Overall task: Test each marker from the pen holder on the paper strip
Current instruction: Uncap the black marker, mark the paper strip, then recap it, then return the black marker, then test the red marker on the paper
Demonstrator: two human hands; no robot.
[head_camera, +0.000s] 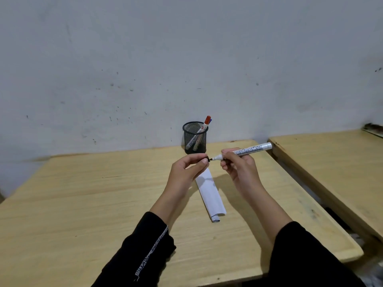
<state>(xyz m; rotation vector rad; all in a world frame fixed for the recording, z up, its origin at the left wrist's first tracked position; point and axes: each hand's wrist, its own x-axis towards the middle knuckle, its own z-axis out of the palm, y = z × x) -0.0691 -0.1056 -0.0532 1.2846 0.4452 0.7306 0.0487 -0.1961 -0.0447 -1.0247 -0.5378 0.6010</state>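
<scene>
My right hand [238,166] grips a white board marker [248,151], held level above the table with its bare dark tip pointing left. My left hand [186,172] pinches the marker's black cap [205,158] right at that tip; cap and tip touch or nearly touch. Below both hands a white paper strip [210,195] lies on the wooden table [83,204], its near end curled. Behind the hands, against the wall, stands a black mesh pen holder [195,137] with a red-capped marker [206,122] and a blue-capped one leaning in it.
A second wooden table [331,162] stands to the right, separated by a narrow gap. A grey wall rises directly behind the pen holder. The table's right edge runs close to my right forearm.
</scene>
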